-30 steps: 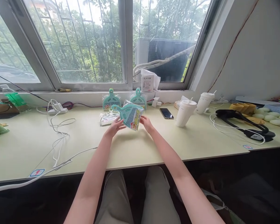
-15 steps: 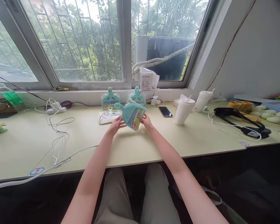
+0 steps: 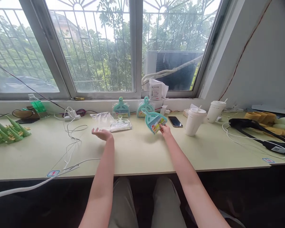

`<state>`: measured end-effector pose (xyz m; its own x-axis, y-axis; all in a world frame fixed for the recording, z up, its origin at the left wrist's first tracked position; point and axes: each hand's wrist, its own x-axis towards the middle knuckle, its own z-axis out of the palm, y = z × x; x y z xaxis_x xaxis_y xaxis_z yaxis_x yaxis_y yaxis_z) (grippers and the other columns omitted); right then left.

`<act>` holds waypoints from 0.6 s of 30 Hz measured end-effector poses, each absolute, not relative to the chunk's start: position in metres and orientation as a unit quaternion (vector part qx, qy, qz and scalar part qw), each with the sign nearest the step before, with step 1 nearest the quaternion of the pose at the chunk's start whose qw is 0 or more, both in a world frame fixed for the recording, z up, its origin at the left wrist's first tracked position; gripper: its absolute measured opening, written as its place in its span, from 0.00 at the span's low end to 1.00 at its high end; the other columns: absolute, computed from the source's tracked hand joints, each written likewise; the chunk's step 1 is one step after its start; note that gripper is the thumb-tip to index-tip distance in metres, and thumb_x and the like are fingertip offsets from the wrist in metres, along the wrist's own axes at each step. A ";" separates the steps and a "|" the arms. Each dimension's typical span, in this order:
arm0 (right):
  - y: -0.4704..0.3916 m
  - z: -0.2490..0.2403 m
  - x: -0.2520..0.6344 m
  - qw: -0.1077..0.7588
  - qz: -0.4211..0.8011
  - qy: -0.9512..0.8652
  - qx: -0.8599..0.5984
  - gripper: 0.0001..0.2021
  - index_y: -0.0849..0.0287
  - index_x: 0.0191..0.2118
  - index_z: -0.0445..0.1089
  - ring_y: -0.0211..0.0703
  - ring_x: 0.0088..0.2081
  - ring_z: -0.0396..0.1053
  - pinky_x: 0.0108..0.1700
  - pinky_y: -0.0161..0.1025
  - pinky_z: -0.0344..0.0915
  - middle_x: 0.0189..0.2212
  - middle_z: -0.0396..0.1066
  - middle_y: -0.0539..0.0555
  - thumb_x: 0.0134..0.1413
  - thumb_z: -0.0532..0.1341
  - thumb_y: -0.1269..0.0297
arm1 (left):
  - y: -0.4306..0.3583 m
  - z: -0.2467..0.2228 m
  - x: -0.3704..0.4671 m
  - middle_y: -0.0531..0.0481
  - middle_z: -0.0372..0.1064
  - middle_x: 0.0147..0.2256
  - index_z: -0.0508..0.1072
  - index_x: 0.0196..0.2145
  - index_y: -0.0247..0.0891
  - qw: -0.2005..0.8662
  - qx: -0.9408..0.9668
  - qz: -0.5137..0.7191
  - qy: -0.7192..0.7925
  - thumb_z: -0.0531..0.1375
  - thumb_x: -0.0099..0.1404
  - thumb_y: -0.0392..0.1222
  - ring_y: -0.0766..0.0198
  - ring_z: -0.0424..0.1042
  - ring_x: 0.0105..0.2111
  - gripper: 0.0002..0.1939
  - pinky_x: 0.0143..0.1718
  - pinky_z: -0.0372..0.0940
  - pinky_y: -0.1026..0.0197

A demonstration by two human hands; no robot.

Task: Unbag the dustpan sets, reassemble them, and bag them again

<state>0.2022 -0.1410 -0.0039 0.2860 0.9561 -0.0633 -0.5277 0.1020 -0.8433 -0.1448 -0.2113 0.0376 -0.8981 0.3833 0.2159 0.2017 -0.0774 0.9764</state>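
One table (image 3: 137,158): pale, near edge at 6 o'clock.
Held dustpan (image 3: 152,119): green, raised off the table, tilted, handle toward 11 o'clock.
Back dustpans (image 3: 121,108): upright, at 10 and 11 o'clock from held one.
Clear bag (image 3: 102,119): 12 o'clock from left hand; contact cannot be told.
Left hand (image 3: 103,134): palm up, fingers extended.
Right hand (image 3: 165,130): clamped on held dustpan's 4 o'clock edge.
Phone (image 3: 175,121): flat, 3 o'clock from held dustpan.

Phone (image 3: 175,121) near white lidded cup (image 3: 195,123) — second cup (image 3: 215,112) behind, thick white cable (image 3: 21,189) front left
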 end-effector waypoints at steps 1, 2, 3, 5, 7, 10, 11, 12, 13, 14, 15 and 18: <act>-0.140 -0.005 0.202 0.699 0.537 -0.249 -0.400 0.11 0.57 0.31 0.70 0.42 0.36 0.77 0.47 0.42 0.76 0.31 0.78 0.52 0.42 0.69 0.77 | -0.216 0.041 -0.145 0.27 0.47 0.65 0.41 0.65 0.40 0.040 0.221 0.688 0.690 0.45 0.65 0.32 0.47 0.54 0.65 0.32 0.60 0.56 0.39; -0.139 -0.005 0.201 0.703 0.538 -0.239 -0.399 0.11 0.57 0.30 0.69 0.42 0.37 0.77 0.47 0.41 0.76 0.31 0.78 0.52 0.42 0.70 0.77 | -0.221 0.045 -0.144 0.26 0.40 0.66 0.37 0.66 0.38 0.018 0.219 0.680 0.700 0.46 0.64 0.32 0.46 0.48 0.67 0.35 0.62 0.51 0.37; -0.138 -0.005 0.198 0.704 0.539 -0.234 -0.399 0.11 0.57 0.30 0.69 0.42 0.37 0.77 0.46 0.40 0.76 0.31 0.78 0.52 0.42 0.70 0.77 | -0.225 0.048 -0.140 0.26 0.37 0.67 0.35 0.66 0.38 -0.002 0.219 0.676 0.703 0.46 0.65 0.32 0.45 0.45 0.68 0.36 0.63 0.47 0.35; -0.140 -0.005 0.189 0.701 0.544 -0.236 -0.396 0.12 0.58 0.31 0.69 0.42 0.37 0.77 0.44 0.39 0.77 0.30 0.78 0.51 0.42 0.71 0.76 | -0.230 0.054 -0.128 0.28 0.40 0.67 0.36 0.67 0.40 -0.025 0.246 0.683 0.687 0.47 0.66 0.34 0.46 0.47 0.68 0.34 0.64 0.45 0.35; -0.145 -0.003 0.177 0.695 0.558 -0.252 -0.378 0.12 0.59 0.33 0.70 0.41 0.37 0.77 0.42 0.37 0.77 0.31 0.78 0.52 0.42 0.71 0.76 | -0.230 0.054 -0.108 0.33 0.51 0.65 0.42 0.66 0.43 0.000 0.340 0.696 0.633 0.48 0.69 0.40 0.50 0.56 0.64 0.30 0.63 0.50 0.39; -0.155 -0.001 0.157 0.675 0.590 -0.306 -0.321 0.13 0.59 0.37 0.70 0.41 0.37 0.78 0.42 0.35 0.77 0.34 0.78 0.52 0.44 0.71 0.74 | -0.222 0.041 -0.067 0.38 0.65 0.57 0.46 0.66 0.45 0.207 0.495 0.676 0.505 0.47 0.72 0.51 0.55 0.69 0.55 0.28 0.59 0.60 0.47; -0.159 -0.001 0.150 0.663 0.600 -0.327 -0.306 0.13 0.59 0.38 0.70 0.40 0.37 0.78 0.41 0.35 0.77 0.34 0.79 0.52 0.46 0.70 0.73 | -0.218 0.034 -0.054 0.37 0.68 0.54 0.46 0.65 0.45 0.315 0.521 0.637 0.472 0.48 0.71 0.55 0.54 0.72 0.51 0.30 0.55 0.64 0.47; -0.162 -0.001 0.144 0.649 0.608 -0.345 -0.300 0.12 0.59 0.38 0.70 0.39 0.36 0.78 0.41 0.33 0.76 0.35 0.79 0.52 0.47 0.69 0.73 | -0.214 0.027 -0.043 0.36 0.68 0.54 0.48 0.65 0.44 0.408 0.527 0.593 0.451 0.50 0.69 0.58 0.53 0.74 0.47 0.32 0.50 0.67 0.48; -0.164 -0.001 0.140 0.630 0.617 -0.365 -0.300 0.10 0.59 0.39 0.70 0.38 0.36 0.78 0.40 0.32 0.76 0.35 0.79 0.52 0.50 0.68 0.73 | -0.211 0.021 -0.035 0.36 0.67 0.54 0.49 0.64 0.43 0.464 0.528 0.565 0.432 0.52 0.67 0.59 0.53 0.75 0.46 0.34 0.47 0.70 0.49; -0.165 -0.002 0.136 0.607 0.625 -0.380 -0.310 0.08 0.60 0.40 0.70 0.38 0.35 0.78 0.39 0.32 0.76 0.35 0.79 0.53 0.53 0.66 0.72 | -0.208 0.017 -0.031 0.36 0.67 0.54 0.51 0.63 0.43 0.484 0.514 0.562 0.431 0.55 0.66 0.59 0.53 0.75 0.45 0.34 0.43 0.71 0.50; -0.165 -0.003 0.135 0.581 0.633 -0.391 -0.330 0.06 0.61 0.40 0.70 0.38 0.34 0.78 0.37 0.33 0.76 0.35 0.79 0.54 0.56 0.64 0.71 | -0.205 0.013 -0.030 0.37 0.67 0.54 0.53 0.62 0.42 0.490 0.499 0.564 0.439 0.56 0.65 0.58 0.53 0.74 0.45 0.33 0.41 0.72 0.51; -0.160 -0.005 0.144 0.554 0.615 -0.360 -0.430 0.09 0.63 0.44 0.68 0.41 0.26 0.77 0.29 0.36 0.75 0.29 0.78 0.57 0.64 0.57 0.63 | -0.199 0.013 -0.047 0.41 0.69 0.51 0.59 0.58 0.43 0.458 0.455 0.584 0.492 0.54 0.66 0.54 0.55 0.74 0.45 0.26 0.39 0.72 0.55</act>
